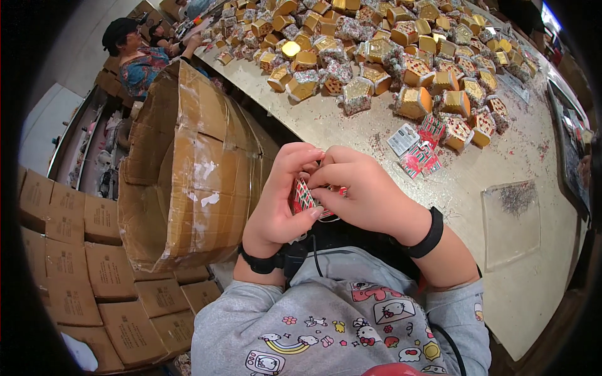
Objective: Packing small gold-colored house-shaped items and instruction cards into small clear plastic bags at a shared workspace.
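Observation:
Both my hands are together close to my chest, pinching one small red, white and green patterned paper piece (305, 196). My left hand (280, 199) grips it from the left, thumb and fingers curled over its edge. My right hand (362, 194) covers its right side, so most of the piece is hidden. Each wrist carries a black band. Further out on the pale table (501, 156) lie several flat pieces of the same pattern (419, 147).
A big heap of small gold and patterned boxes (389, 44) covers the far table. A clear plastic sheet with scraps (511, 219) lies at the right. A large open cardboard carton (188, 163) stands at my left, stacked cartons (75, 276) below it. Another person (135, 53) sits beyond.

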A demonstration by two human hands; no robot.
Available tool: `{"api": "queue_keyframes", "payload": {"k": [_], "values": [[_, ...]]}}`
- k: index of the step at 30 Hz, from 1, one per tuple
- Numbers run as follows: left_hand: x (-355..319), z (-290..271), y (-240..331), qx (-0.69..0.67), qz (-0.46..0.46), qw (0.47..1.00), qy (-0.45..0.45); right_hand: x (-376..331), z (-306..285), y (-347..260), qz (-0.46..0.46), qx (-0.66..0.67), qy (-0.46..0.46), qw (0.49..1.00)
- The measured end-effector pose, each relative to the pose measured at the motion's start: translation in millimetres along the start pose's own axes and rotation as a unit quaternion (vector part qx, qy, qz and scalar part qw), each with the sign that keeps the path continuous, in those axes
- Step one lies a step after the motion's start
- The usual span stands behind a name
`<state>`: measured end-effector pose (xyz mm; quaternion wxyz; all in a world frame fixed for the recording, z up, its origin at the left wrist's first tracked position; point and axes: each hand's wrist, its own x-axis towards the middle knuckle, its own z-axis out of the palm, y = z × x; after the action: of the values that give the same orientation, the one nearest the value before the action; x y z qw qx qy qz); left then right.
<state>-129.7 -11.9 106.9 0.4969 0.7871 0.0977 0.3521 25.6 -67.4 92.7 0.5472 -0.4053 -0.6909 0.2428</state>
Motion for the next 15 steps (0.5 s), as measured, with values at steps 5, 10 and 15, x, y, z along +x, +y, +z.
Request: {"api": "queue_keyframes", "payload": {"k": [5, 10, 15], "values": [[-4, 2, -6, -0.035, -0.012, 0.999, -0.001, 3, -4, -6, 0.013, 0.01, 0.006, 1.0], [-6, 7, -2, 0.003, -0.135, 0.991, 0.011, 4, -13, -11, 0.009, -0.004, 0.003, 1.0], [-2, 14, -8, 0.046, -0.132, 0.99, -0.003, 2, -21, -14, -0.009, -0.036, 0.0, 0.999]]}}
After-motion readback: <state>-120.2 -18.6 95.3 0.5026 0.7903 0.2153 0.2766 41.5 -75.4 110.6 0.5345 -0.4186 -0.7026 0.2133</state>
